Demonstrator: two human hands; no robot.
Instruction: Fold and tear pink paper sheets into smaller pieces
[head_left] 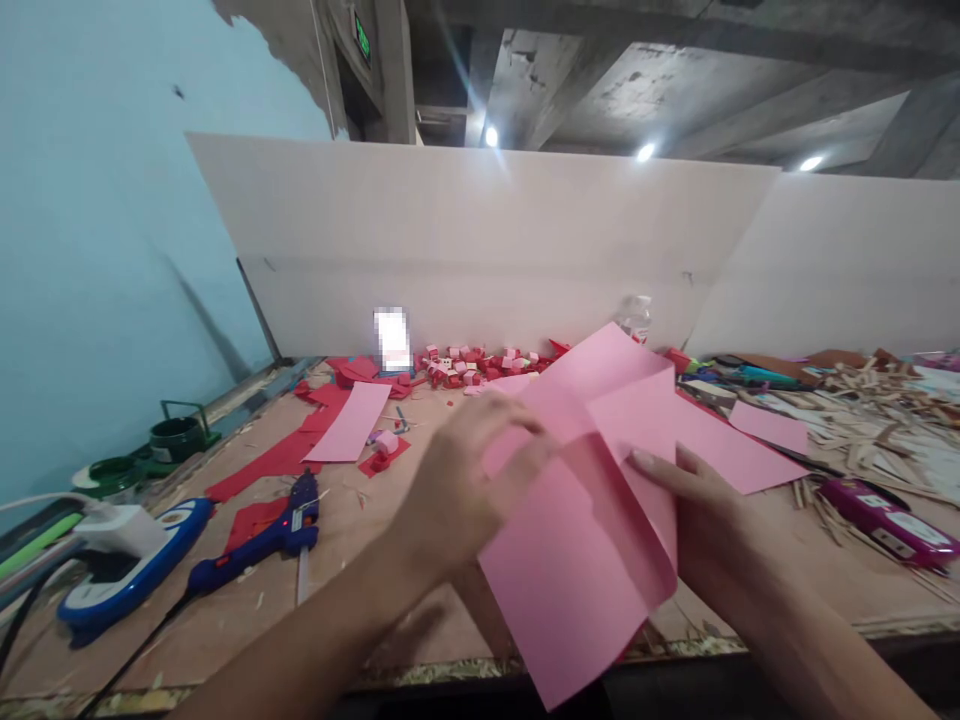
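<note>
Pink paper (562, 580): bent, between the two grips
Left grip (476, 468): blurred fingers curled at the paper; cannot tell whether they pinch
Right grip (696, 505): thumb and fingers pinching the paper's right side
Glue gun (296, 527): on the table (356, 525), left of the left grip
Red and pink pieces (480, 370): beyond both grips

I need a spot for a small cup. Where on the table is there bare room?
Mostly bare tabletop shows between the blue glue gun and left hand. Another patch lies between the right forearm and purple object. It is crowded along the back with red and pink pieces, and at right with thin strips.
</note>
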